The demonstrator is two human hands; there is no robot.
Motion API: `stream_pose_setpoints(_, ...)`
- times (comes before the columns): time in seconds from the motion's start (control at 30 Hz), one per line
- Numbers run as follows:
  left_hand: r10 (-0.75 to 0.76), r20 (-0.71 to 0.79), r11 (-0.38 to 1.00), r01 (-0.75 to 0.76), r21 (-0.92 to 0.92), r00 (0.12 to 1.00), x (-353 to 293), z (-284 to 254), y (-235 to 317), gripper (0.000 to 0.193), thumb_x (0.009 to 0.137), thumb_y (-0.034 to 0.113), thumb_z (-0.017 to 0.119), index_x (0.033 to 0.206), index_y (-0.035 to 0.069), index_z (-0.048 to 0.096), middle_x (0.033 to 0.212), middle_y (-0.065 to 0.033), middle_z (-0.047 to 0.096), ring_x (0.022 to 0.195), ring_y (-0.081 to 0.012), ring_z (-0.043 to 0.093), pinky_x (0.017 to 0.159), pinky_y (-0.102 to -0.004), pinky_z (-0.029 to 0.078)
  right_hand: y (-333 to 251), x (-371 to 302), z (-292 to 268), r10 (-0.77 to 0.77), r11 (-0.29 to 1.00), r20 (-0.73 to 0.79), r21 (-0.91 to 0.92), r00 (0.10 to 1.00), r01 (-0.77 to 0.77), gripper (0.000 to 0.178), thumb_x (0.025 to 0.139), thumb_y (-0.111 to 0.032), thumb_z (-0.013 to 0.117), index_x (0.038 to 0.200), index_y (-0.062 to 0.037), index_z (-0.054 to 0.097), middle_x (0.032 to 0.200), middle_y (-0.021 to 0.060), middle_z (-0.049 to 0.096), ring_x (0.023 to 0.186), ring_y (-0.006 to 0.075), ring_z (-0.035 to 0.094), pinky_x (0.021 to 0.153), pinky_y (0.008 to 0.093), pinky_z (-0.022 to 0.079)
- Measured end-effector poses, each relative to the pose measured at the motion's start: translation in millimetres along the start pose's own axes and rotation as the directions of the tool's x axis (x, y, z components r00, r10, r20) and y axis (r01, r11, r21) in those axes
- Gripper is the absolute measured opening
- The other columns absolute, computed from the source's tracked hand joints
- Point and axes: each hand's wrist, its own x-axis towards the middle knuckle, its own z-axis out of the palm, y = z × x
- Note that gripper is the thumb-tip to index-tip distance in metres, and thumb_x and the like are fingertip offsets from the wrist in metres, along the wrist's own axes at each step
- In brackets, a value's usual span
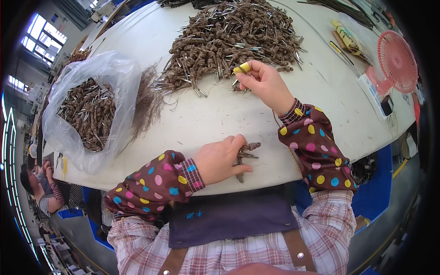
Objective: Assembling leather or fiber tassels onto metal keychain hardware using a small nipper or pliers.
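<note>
Near the front edge of the table, my left hand is closed around a few knotted brown cords with metal tips. The cords' ends stick out past the thumb and index finger. My right hand is raised over the near edge of a big pile of similar brown knotted cords. Its thumb and index finger are pinched together, with a yellow wrap around a fingertip. A small dark thin thing shows at the pinch, too small to name. Beside the right sleeve runs a thin brown strand.
A clear plastic bag full of metal-tipped cords stands at left, loose brown threads beside it. At right are a pink fan, a white power strip and a yellow package. Another person sits at far left.
</note>
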Motion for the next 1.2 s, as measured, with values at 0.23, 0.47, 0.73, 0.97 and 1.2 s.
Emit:
stream_pose_setpoints(0.23,-0.119,0.014,0.992,0.119,0.032,0.993,1.3,-15.0,-19.2,0.035,0.075,0.011,0.059,0.108,0.006,0.046,0.090,-0.0168,0.061,0.080,-0.0330,0.063,0.066,-0.0406,0.050,-0.8,1.8,6.3,0.015,1.000,0.010,0.012,1.000,-0.015,0.021,0.086,-0.015,0.062,0.097,0.0019,0.059,0.082,0.0031,0.063,0.073,0.0070,0.058,0.066,0.0206,0.044)
stream_pose_setpoints(0.47,-0.157,-0.681,0.883,0.410,0.227,0.715,-54.1,-146.3,-91.2,0.034,0.080,0.004,0.054,0.113,0.000,0.048,0.099,-0.0223,0.056,0.089,-0.0372,0.058,0.076,-0.0411,0.047,-3.3,-3.9,3.4,0.039,0.999,0.012,-0.002,0.999,-0.039,0.022,0.087,-0.015,0.062,0.099,0.0020,0.058,0.083,0.0033,0.063,0.073,0.0073,0.058,0.066,0.0208,0.044)
stream_pose_setpoints(0.73,0.166,-0.723,0.856,0.266,0.443,0.670,-45.6,-106.3,-91.7,0.050,0.080,0.007,0.059,0.128,0.005,0.047,0.127,-0.0188,0.046,0.120,-0.0356,0.043,0.100,-0.0419,0.035,5.6,-0.1,5.4,0.065,0.998,0.013,0.009,0.998,-0.066,0.018,0.088,-0.014,0.062,0.096,0.0015,0.057,0.081,0.0021,0.062,0.073,0.0068,0.057,0.068,0.0203,0.044)
stream_pose_setpoints(0.97,0.076,-0.707,0.891,0.271,0.365,0.703,14.2,-59.7,-152.2,0.080,0.080,0.020,0.067,0.142,0.000,0.020,0.138,-0.0247,0.037,0.124,-0.0399,0.039,0.105,-0.0426,0.031,-1.8,1.3,-5.5,0.028,0.996,-0.050,-0.083,0.998,-0.032,0.019,0.087,-0.014,0.063,0.096,0.0019,0.058,0.082,0.0030,0.063,0.074,0.0077,0.058,0.067,0.0217,0.046)
stream_pose_setpoints(1.2,-0.234,-0.407,0.934,0.320,0.158,0.883,50.6,-91.5,-165.7,0.081,0.072,0.016,0.070,0.140,0.011,0.026,0.124,-0.0220,0.050,0.113,-0.0366,0.051,0.092,-0.0411,0.044,13.1,14.0,-71.8,-0.106,0.753,-0.170,-0.658,0.980,-0.033,0.049,0.073,-0.019,0.073,0.116,-0.0032,0.053,0.108,0.0138,0.061,0.091,0.0267,0.063,0.079,0.0337,0.050)
